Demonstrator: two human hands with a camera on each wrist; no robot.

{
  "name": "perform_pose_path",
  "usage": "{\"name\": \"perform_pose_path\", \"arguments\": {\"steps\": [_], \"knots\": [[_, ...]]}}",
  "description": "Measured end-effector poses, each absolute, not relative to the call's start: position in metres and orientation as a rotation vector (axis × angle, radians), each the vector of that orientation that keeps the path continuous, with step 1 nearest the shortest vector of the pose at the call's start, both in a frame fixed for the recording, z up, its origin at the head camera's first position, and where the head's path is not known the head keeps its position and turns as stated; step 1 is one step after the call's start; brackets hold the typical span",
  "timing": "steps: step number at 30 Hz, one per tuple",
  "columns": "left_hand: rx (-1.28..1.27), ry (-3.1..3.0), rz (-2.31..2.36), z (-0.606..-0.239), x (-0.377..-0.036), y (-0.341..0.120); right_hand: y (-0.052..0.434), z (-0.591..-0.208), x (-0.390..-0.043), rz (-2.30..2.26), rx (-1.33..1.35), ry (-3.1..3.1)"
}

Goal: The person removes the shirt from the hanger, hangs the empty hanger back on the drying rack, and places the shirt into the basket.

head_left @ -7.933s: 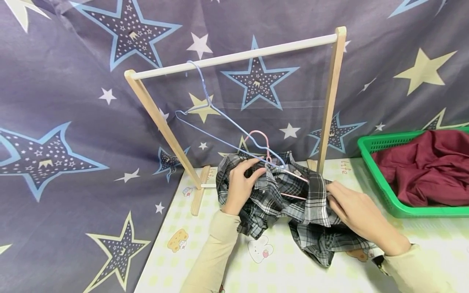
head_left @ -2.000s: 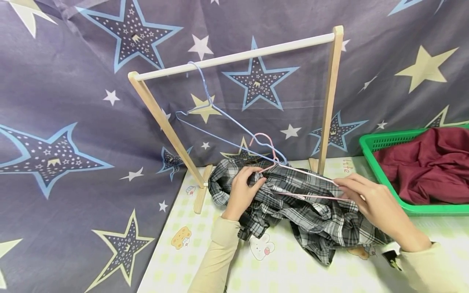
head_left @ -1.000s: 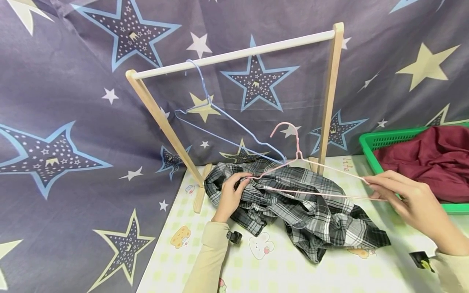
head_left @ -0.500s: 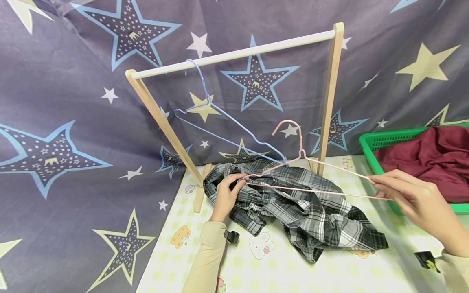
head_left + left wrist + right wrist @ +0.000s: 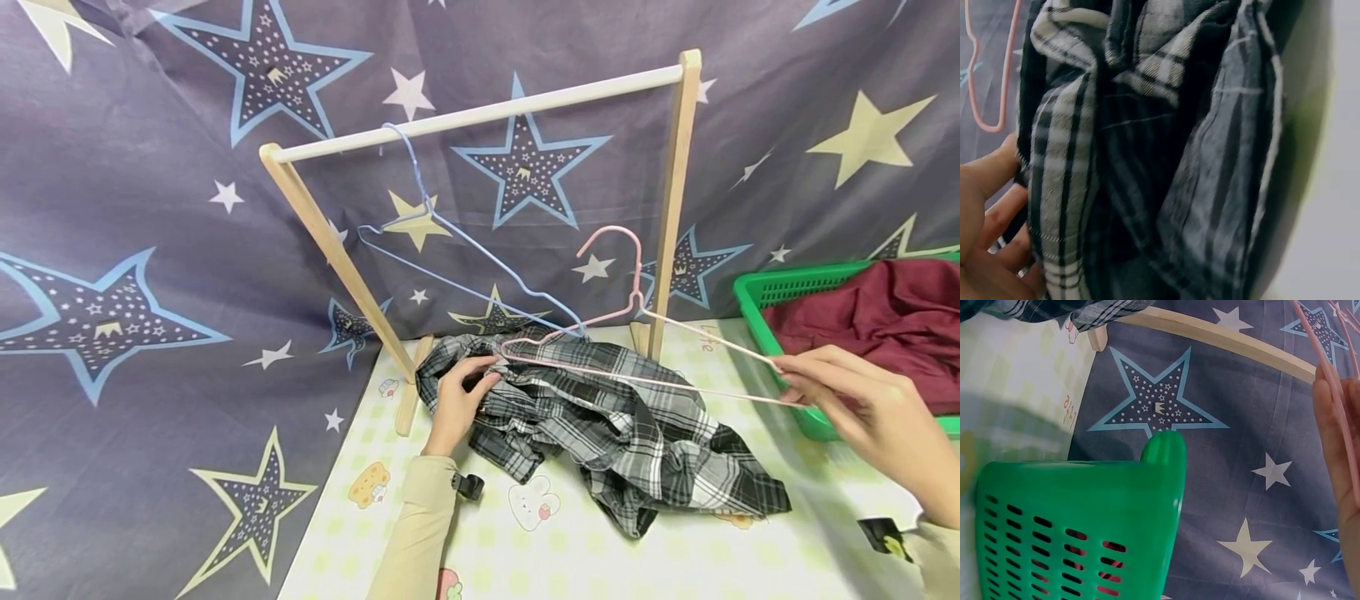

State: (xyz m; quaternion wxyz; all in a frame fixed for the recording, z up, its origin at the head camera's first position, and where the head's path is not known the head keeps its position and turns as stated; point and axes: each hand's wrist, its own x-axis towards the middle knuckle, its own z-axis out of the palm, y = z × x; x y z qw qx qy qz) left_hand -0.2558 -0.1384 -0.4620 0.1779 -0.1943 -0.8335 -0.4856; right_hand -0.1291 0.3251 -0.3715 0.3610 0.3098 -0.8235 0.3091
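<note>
My right hand (image 5: 870,400) pinches one end of a pink clothes hanger (image 5: 638,279), off to the right in the head view. Its other end lies over a rumpled black, grey and white plaid shirt (image 5: 600,433), with its hook pointing up. At the shirt's left part, the thumb and fingers of my left hand (image 5: 457,404) hold the cloth. In the left wrist view, fingers of the left hand (image 5: 1000,231) curl at the edge of the shirt (image 5: 1141,187), and the hanger's loop is apart from them. The right wrist view shows the hanger (image 5: 1335,394) along the fingers.
Behind the shirt stands a wooden rack with a white rail (image 5: 525,107). A blue hanger (image 5: 487,252) hangs from it, its low end close over the shirt. A green basket (image 5: 780,358) with maroon cloth (image 5: 877,333) stands at the right. Starry fabric backs the checked tabletop (image 5: 570,558).
The pink hanger, first inside the shirt, has come out to the right with my right hand. Its left end has slipped from my left hand's fingers. The shirt now lies flatter.
</note>
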Motion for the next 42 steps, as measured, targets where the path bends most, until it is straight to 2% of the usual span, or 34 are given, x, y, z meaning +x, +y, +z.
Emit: {"name": "perform_pose_path", "arguments": {"steps": [9, 19, 26, 31, 42], "knots": [[-0.484, -2.233, -1.416, -0.436, -0.250, -0.153, 0.324, -0.376, -0.130, 0.765, 0.789, -2.130], [-0.334, -1.964, -1.314, -0.382, -0.242, -0.174, 0.319, -0.376, -0.129, 0.739, 0.767, -2.126], [-0.177, -1.847, -1.310, -0.387, -0.269, -0.214, 0.316, -0.375, -0.129, 0.725, 0.763, -2.126], [-0.069, -1.773, -1.352, -0.381, -0.270, -0.232, 0.314, -0.375, -0.129, 0.729, 0.772, -2.129], [0.062, -1.844, -1.396, -0.364, -0.268, -0.228, 0.312, -0.372, -0.128, 0.723, 0.747, -2.117]]}}
